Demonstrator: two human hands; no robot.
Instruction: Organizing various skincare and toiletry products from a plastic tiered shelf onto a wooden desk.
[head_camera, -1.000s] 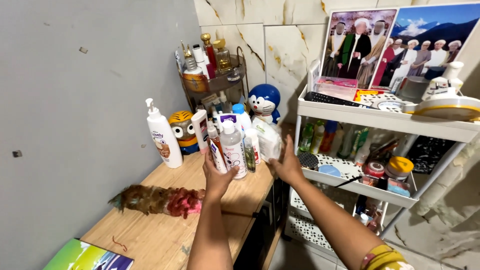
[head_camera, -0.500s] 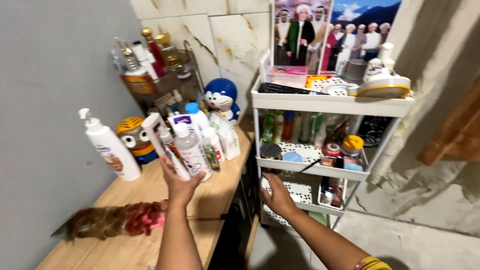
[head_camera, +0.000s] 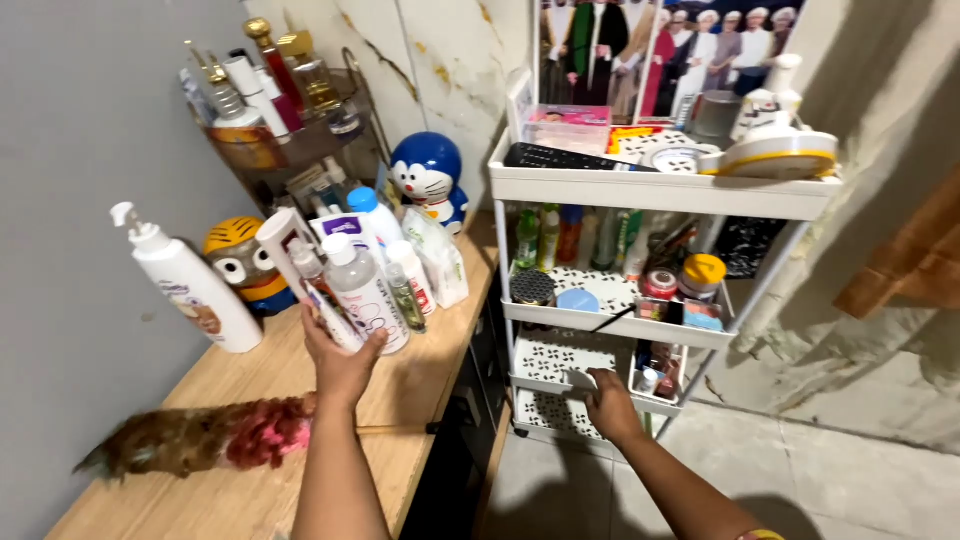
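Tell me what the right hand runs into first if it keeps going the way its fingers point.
The right hand points at the white cart's third shelf; its fingertips seem already at that perforated tray, so it likely meets it first. Depth is unclear.

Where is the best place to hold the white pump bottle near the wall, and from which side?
Probably around the white pump bottle's wide body, from the front right. It leans left against the grey wall, and its thin pump head gives a poor hold.
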